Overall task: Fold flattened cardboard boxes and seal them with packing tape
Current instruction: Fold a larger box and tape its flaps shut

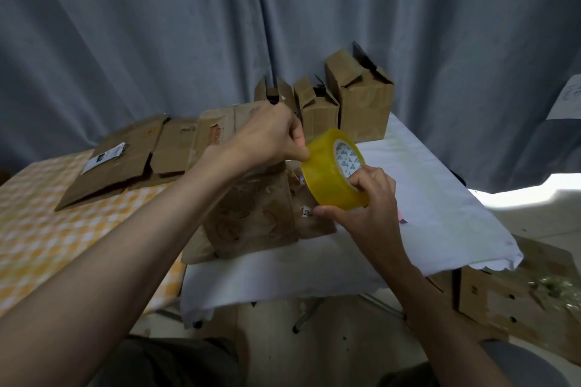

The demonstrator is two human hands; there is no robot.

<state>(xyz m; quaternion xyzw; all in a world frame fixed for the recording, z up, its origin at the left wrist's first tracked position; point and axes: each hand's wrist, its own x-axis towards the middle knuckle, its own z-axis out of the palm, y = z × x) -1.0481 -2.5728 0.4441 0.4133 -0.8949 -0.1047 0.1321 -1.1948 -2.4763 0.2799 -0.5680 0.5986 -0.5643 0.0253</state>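
My right hand (367, 201) grips a roll of yellowish packing tape (330, 170), fingers through its core, held above the table. My left hand (270, 135) pinches the roll's left edge with thumb and fingertips, where the tape end seems to lie. Right under both hands stands a worn, folded-up cardboard box (254, 214) on the white cloth. Several flattened boxes (125, 157) lie at the back left on the checkered cloth.
Three folded boxes with open flaps (361, 100) stand at the table's back against a grey curtain. The white cloth (440, 198) covers the right table part. A large cardboard box (515, 292) sits on the floor at the right. Table legs show below.
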